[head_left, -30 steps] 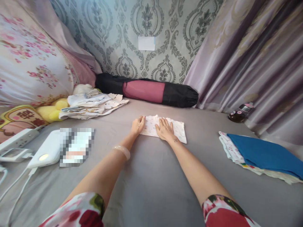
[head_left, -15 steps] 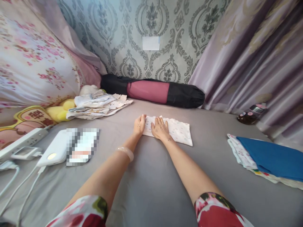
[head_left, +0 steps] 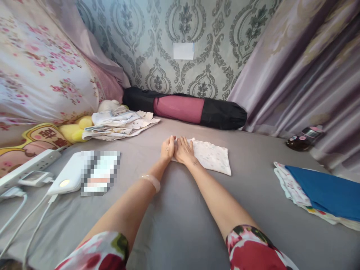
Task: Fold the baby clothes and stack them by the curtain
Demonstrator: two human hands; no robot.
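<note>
Right hand [head_left: 184, 150] flat on cloth [head_left: 213, 156]; left hand [head_left: 167, 148] close beside the right, at cloth's nine-o'clock end, grip unclear.

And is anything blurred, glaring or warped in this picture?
Head view throughout: soft light, no harsh glare; the curtain shows pale sheen between dark folds; the floral cloth looks stretched toward the edge; coarse squares hide something beside the white device; left hand and right hand look fairly clear.

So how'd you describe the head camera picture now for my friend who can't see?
A person's left hand and right hand are side by side at the left end of a pale, patterned cloth on a grey sheet. A cloth pile lies farther left, and a folded stack with blue on top lies right.
</note>
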